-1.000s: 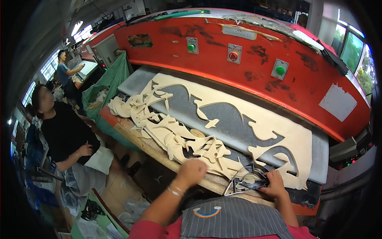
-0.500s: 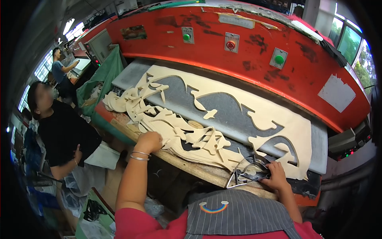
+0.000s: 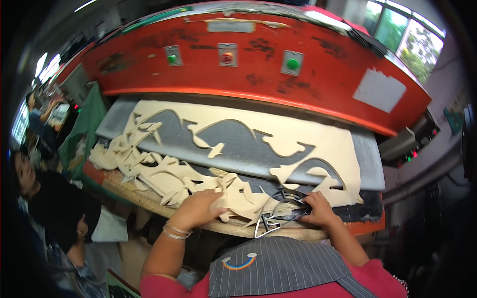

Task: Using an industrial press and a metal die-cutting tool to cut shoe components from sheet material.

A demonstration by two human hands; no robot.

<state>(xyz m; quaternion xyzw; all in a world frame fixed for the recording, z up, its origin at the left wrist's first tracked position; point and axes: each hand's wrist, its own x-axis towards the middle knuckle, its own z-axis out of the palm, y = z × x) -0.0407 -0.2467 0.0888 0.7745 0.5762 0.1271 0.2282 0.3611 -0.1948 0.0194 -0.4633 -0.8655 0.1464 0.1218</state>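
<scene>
Cut scraps (image 3: 174, 181) of cream sheet material lie heaped along the front of the machine bed. My left hand (image 3: 198, 208) is at the front edge of this heap, its thumb and fingers closed around the end of a scrap. Farther right, my right hand (image 3: 318, 208) grips a dark metal cutting die (image 3: 285, 206) with a bright bent frame at its near end. The die rests by the right end of the scraps. Behind both hands, a large cream sheet (image 3: 278, 124) with curved cut-outs is spread over the grey bed (image 3: 367, 154).
A red machine beam (image 3: 318, 64) with green and red push buttons spans the back. The worn wooden ledge (image 3: 149, 201) runs along the front. A green cloth (image 3: 87, 129) hangs at the left end. One person in black (image 3: 59, 208) stands at left, another farther back.
My left hand has moved right along the scraps, closer to the die. My right hand stays on the die. The whole view has swung to the right.
</scene>
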